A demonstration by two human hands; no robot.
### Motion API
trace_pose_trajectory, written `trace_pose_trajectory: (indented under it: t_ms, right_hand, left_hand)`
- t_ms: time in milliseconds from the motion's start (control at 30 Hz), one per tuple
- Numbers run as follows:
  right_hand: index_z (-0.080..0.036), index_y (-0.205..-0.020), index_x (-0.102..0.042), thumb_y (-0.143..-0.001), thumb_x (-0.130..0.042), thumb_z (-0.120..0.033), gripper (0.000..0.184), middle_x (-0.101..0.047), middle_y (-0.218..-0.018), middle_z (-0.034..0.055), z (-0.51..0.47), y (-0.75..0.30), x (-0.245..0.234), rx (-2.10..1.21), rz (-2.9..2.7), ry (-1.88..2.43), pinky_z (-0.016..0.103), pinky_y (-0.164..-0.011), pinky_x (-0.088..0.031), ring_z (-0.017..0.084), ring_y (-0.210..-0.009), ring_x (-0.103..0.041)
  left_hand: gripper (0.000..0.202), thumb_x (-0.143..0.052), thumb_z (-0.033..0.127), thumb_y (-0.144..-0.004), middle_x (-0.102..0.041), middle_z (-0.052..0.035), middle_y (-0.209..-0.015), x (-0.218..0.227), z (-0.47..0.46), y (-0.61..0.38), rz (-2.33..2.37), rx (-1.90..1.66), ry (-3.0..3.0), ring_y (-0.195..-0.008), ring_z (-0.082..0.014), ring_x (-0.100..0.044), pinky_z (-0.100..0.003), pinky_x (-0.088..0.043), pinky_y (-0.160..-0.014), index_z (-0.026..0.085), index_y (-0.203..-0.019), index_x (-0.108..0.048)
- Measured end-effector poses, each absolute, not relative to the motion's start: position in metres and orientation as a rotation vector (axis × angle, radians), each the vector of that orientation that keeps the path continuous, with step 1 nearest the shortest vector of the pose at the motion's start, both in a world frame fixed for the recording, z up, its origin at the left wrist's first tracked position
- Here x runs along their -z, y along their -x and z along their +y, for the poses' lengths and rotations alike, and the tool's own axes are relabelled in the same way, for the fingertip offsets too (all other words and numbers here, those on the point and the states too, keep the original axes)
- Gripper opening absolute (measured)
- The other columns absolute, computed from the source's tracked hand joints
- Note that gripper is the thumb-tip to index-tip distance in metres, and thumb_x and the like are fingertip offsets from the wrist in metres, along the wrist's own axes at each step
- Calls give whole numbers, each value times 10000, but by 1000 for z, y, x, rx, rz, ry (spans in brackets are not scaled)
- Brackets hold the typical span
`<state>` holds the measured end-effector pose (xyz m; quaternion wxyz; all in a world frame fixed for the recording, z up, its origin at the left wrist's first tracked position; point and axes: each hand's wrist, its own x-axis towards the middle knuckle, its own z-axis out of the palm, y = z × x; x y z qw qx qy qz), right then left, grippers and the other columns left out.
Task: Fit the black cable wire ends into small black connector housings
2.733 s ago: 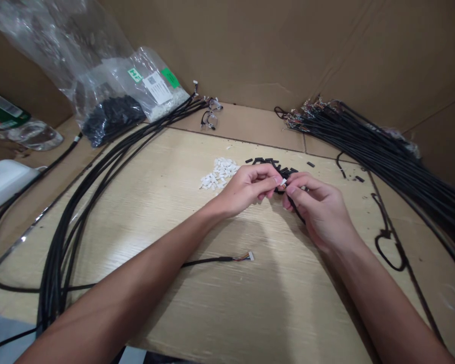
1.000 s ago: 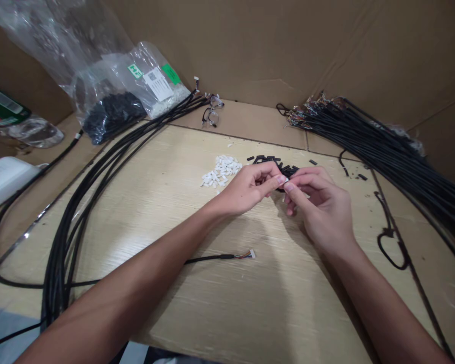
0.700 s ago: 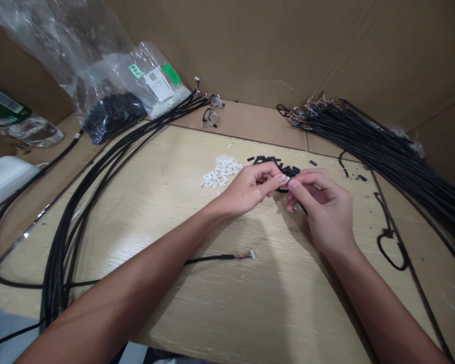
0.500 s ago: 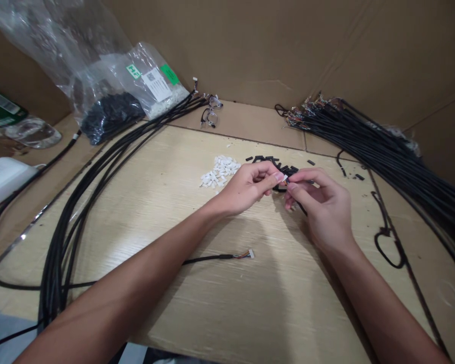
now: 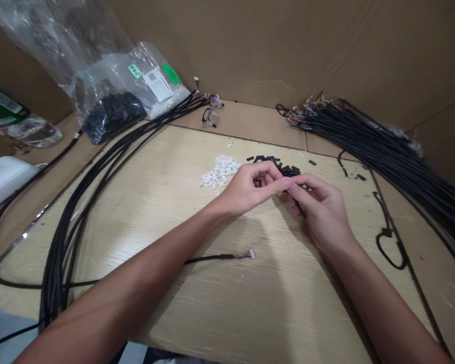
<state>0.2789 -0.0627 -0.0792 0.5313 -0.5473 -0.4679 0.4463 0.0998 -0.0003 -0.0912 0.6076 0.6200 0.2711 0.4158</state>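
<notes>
My left hand (image 5: pixel 250 189) is closed in a pinch, its thumb and forefinger meeting the fingertips of my right hand (image 5: pixel 324 210). Between the fingers of the right hand runs a black cable (image 5: pixel 299 207). The cable's wired end with its small white connector, seen a moment ago at the left fingertips, is now covered by the thumbs. Just behind the hands lies a pile of short black tubes (image 5: pixel 286 168). To the left of it is a heap of small white connector housings (image 5: pixel 220 171). Another cable with a white connector (image 5: pixel 252 254) rests on the board below my hands.
A bundle of black cables (image 5: pixel 66 222) curves along the left side. A thick bundle of stripped cables (image 5: pixel 387 146) lies at the right. Clear bags (image 5: pixel 114 108), glasses (image 5: pixel 211 116), a bottle (image 5: pixel 18 119) and a white box (image 5: pixel 7 179) stand around the board.
My right hand has moved slightly left, and the fingertips of both hands have come together. The white connector and coloured wires between them have gone out of sight.
</notes>
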Motion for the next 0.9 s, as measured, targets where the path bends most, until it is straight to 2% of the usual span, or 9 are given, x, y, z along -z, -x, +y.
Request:
trace_pose_trajectory:
  t_ms: [200, 433, 733, 900]
  right_hand:
    - [-245, -809, -813, -756, -1015, -399, 259, -637, -638, -22, -61, -277, 79, -1037, -988, 1295, 259, -497, -393, 119, -565, -518]
    - [-240, -846, -799, -798, -985, -357, 225, -655, -660, -22, -62, -273, 78, -958, -1028, 1299, 259, -503, -448, 121, -569, -561]
    - [-235, -863, -789, -842, -967, -343, 209, -670, -685, -20, -62, -273, 82, -879, -1089, 1250, 239, -497, -460, 115, -566, -579]
    - [-230, -854, -791, -830, -963, -317, 194, -691, -715, -10, -62, -271, 84, -859, -1081, 1245, 226, -483, -471, 124, -595, -621]
  left_hand:
    - [353, -894, 460, -903, -561, 36, -677, 95, -1, -103, 693, -971, -1464, -625, -101, -439, -256, -335, -581, 184, -822, -688]
    - [142, -769, 285, -878, -580, 38, -692, 98, 0, -104, 702, -965, -1516, -633, -94, -466, -243, -347, -588, 178, -836, -687]
    - [69, -743, 231, -874, -610, 34, -725, 100, 0, -105, 684, -1024, -1535, -643, -85, -491, -229, -372, -593, 165, -887, -729]
    - [118, -806, 272, -906, -644, 21, -759, 99, -1, -105, 693, -1065, -1534, -623, -74, -492, -222, -374, -578, 170, -912, -747]
